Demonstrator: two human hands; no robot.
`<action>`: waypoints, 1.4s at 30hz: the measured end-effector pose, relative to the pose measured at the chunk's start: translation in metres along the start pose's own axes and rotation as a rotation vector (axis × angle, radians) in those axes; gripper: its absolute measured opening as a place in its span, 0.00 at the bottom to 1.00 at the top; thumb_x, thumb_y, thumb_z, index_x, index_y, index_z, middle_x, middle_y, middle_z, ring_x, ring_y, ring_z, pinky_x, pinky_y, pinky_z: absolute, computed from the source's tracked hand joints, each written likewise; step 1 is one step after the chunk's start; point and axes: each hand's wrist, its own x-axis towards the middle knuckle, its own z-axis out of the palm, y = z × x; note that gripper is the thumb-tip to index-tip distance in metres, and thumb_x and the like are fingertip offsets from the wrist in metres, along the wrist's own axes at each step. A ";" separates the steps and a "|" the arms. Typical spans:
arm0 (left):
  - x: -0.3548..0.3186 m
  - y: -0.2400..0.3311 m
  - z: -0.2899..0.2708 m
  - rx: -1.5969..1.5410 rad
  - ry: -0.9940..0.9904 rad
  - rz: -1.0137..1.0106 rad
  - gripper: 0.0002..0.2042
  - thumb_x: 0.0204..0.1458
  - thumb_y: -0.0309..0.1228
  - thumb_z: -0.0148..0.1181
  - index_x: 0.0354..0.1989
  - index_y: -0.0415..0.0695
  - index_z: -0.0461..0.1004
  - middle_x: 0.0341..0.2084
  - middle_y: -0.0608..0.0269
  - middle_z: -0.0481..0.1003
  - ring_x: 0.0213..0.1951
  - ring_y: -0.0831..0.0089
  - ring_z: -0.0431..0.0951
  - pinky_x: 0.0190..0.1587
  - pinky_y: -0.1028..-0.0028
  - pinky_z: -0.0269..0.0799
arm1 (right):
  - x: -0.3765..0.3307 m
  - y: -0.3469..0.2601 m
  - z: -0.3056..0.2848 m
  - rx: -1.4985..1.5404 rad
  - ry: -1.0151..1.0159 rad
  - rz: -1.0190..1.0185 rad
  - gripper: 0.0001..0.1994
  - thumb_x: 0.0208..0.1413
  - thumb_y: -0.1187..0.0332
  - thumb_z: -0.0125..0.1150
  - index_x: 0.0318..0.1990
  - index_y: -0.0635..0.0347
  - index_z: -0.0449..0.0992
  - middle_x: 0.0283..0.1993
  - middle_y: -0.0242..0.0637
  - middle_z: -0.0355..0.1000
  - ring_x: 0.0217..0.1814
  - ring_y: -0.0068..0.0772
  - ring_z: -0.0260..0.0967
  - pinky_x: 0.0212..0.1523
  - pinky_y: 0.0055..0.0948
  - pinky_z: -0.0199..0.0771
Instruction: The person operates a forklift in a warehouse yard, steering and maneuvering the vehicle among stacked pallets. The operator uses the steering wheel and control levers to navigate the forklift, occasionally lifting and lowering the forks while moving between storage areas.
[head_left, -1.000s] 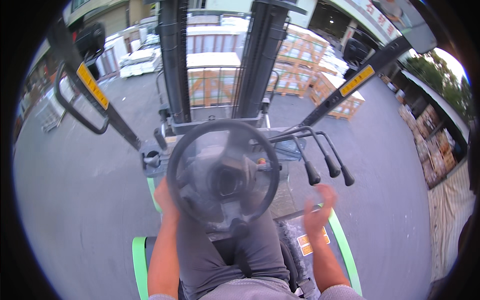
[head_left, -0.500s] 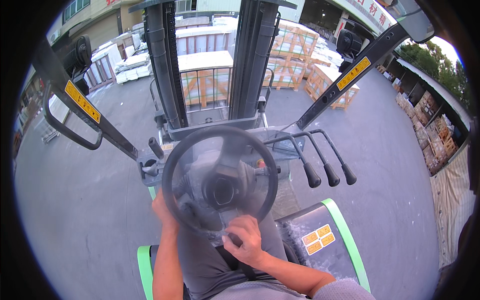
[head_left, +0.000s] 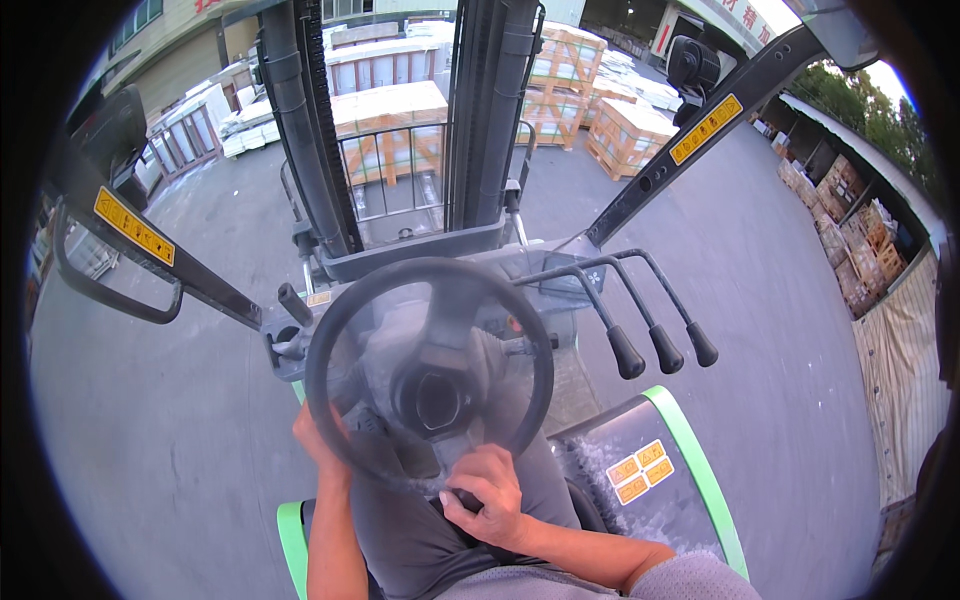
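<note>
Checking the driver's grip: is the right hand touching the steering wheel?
Touching. The head view shows the right hand closed around the lower rim of the steering wheel, fingers wrapped over it with no gap.

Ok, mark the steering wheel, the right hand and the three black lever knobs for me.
steering wheel (head_left: 322, 330): head view, left part of the black rim.
right hand (head_left: 487, 497): head view, back of the hand at the wheel's lower rim.
lever knobs (head_left: 665, 349): head view, the middle knob.

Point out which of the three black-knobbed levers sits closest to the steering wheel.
The left lever of the three: its knob lies nearest the steering wheel rim. The middle lever and the right lever stand farther out toward the right.
</note>
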 end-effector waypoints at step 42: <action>0.098 -0.214 -0.001 -0.016 -0.141 0.021 0.03 0.52 0.27 0.60 0.29 0.42 0.75 0.22 0.53 0.74 0.24 0.51 0.78 0.26 0.58 0.69 | 0.253 0.035 0.241 -0.437 0.160 -0.173 0.06 0.51 0.76 0.69 0.38 0.59 0.81 0.35 0.40 0.76 0.39 0.47 0.73 0.43 0.43 0.72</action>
